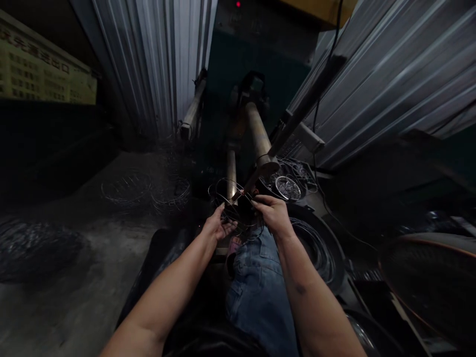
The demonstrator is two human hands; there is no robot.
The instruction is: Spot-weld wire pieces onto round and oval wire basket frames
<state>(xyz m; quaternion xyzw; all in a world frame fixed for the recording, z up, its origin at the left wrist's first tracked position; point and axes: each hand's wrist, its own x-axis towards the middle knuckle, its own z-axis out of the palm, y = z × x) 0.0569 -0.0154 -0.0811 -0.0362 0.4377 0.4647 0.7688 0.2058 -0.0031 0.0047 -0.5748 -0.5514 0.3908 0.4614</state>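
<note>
A round wire frame point(231, 201) hangs in front of a welding machine's horizontal metal arm point(257, 131). My left hand point(219, 224) grips the frame's near left rim, fingers curled around the thin wires. My right hand point(273, 212) closes over its right side, fingertips pointing left onto the wire. The frame sits just above my knee in blue jeans point(256, 277). The dim light hides the details of the wires between my hands.
Finished wire frames point(128, 187) lie stacked on the concrete floor at left, with another stack point(173, 194) beside them. A dark tub of wire rings point(316, 245) stands at right. Small round parts point(288, 187) lie behind it. Corrugated metal walls point(372, 74) close in on both sides.
</note>
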